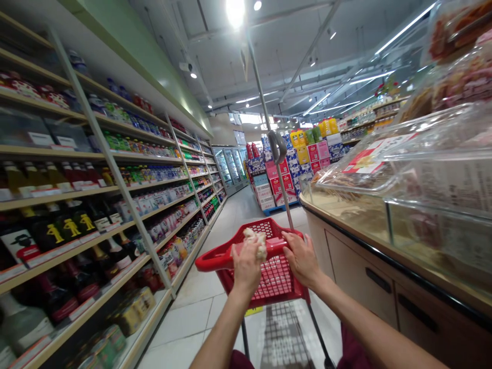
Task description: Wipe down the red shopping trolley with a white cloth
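A red plastic shopping cart (271, 279) with a mesh basket stands right in front of me. My left hand (246, 266) is closed over the left part of its red handle (275, 247). Against that hand's fingers, on top of the handle, is a crumpled, cream-white lump (255, 242); I cannot make out its kind. My right hand (302, 259) grips the handle's right end, its fingers curled over the bar and the thumb raised. A grey metal pole (274, 154) with a hook rises from the cart's right side.
Shelves of bottles and cans (126, 179) line the left. Close on the right is a wooden display counter (353, 256) with clear plastic food packs (365, 154). Stacked boxes (279, 177) stand ahead on a blue pallet. A tiled aisle (232, 210) leads towards glass-door fridges (230, 164).
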`<state>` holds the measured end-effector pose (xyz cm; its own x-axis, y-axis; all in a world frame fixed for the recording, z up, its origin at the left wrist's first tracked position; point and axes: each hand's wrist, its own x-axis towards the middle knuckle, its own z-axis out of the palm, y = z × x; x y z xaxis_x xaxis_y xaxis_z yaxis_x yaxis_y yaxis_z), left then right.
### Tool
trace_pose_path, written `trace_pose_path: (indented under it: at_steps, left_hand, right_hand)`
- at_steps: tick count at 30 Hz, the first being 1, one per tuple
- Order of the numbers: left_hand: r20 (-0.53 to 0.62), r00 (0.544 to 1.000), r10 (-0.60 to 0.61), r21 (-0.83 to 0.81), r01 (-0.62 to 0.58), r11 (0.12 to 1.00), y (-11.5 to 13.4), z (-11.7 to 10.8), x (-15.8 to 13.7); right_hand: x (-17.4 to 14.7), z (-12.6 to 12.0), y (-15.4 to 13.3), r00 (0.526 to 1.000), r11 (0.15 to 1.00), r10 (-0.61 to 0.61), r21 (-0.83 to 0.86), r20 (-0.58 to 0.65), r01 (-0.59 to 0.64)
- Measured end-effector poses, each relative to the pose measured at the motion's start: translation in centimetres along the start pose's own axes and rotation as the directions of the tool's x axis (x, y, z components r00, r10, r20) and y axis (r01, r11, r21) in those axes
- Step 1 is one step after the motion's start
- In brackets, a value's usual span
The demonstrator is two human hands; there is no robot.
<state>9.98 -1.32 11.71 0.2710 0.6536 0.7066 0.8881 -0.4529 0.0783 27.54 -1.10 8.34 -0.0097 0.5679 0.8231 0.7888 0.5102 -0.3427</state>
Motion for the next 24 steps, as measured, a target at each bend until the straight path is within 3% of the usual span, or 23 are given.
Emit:
trace_pose_path:
  at_steps: [3, 5, 8, 9, 10, 12, 14, 15, 16, 18, 20, 22, 24]
  left_hand:
    - [0.044, 0.967, 0.253, -0.059, -0.250, 0.966, 1.0, 0.5, -0.3]
    - [0.004, 0.984, 0.176, -0.036, -0.175, 0.984, -0.4, 0.0, -0.5]
    - [-0.111, 0.982, -0.154, 0.032, 0.158, 0.987, -2.9, -0.9, -0.5]
    - [-0.122, 0.973, -0.195, 0.040, 0.201, 0.979, -3.0, -1.0, -0.5]
    - [-0.106, 0.980, -0.168, 0.039, 0.173, 0.984, -2.8, -0.9, -0.5]
    - [-0.028, 0.999, 0.035, 0.012, -0.034, 0.999, -1.5, -0.5, -0.6]
    - [0.016, 0.978, 0.210, -0.019, -0.209, 0.978, -0.4, -0.2, -0.7]
    - [0.016, 0.973, 0.229, -0.016, -0.228, 0.973, -0.4, -0.1, -0.8]
    - [-0.001, 0.981, 0.194, 0.001, -0.194, 0.981, -0.8, -0.2, -0.8]
    - [-0.074, 0.997, 0.013, 0.053, -0.009, 0.999, -2.3, -0.5, -0.8]
    - [-0.133, 0.981, -0.144, 0.078, 0.155, 0.985, -3.4, -0.8, -0.7]
    - [-0.118, 0.986, -0.122, 0.064, 0.130, 0.989, -3.2, -0.6, -0.8]
    - [-0.052, 0.996, 0.066, 0.029, -0.065, 0.997, -2.2, -0.2, -1.0]
  right_hand:
    - [0.0, -0.2, 0.2, 1.000, 1.000, 0.014, 0.002, 0.007, -0.014]
    - [0.0, -0.3, 0.3, 1.000, 1.000, 0.004, 0.011, 0.015, -0.005]
    - [-0.1, -0.1, 0.2, 1.000, 1.000, -0.006, 0.012, 0.020, 0.006]
    - [-0.1, 0.0, 0.1, 1.000, 1.000, -0.001, 0.008, 0.020, 0.001]
    - [-0.1, 0.0, 0.0, 1.000, 1.000, 0.004, 0.003, 0.021, -0.004]
    - [-0.2, 0.1, -0.1, 1.000, 1.000, 0.012, -0.010, 0.021, -0.012]
    - [-0.2, 0.0, 0.0, 1.000, 1.000, 0.013, -0.019, 0.022, -0.013]
    - [-0.2, -0.1, 0.0, 1.000, 1.000, 0.011, -0.021, 0.024, -0.011]
    - [-0.2, -0.2, 0.0, 1.000, 1.000, 0.009, -0.021, 0.029, -0.008]
    - [-0.1, -0.2, 0.0, 0.999, 1.000, 0.003, -0.015, 0.035, -0.002]
    - [-0.2, -0.1, -0.2, 0.999, 1.000, 0.003, -0.011, 0.033, -0.003]
    - [-0.2, 0.1, -0.3, 1.000, 1.000, 0.004, -0.016, 0.028, -0.003]
    - [-0.2, 0.2, -0.3, 1.000, 1.000, 0.003, -0.024, 0.027, -0.002]
